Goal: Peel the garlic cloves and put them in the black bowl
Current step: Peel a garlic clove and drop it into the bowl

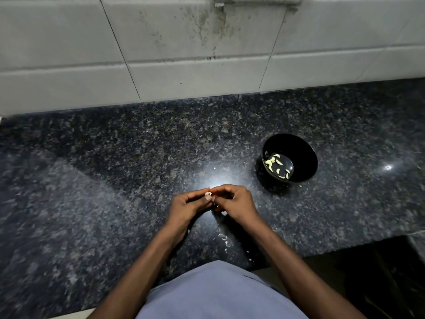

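My left hand (187,209) and my right hand (234,203) meet over the middle of the dark granite counter. A small pale garlic clove (208,194) sits pinched between the fingertips of both hands. The black bowl (303,155) stands on the counter to the right and a little beyond my hands. Several peeled cloves (276,165) lie in its bottom.
Bits of garlic skin (222,237) are scattered on the counter (115,180) below my hands. A grey tiled wall (184,54) runs along the back. The counter's front edge steps down at the lower right (368,249).
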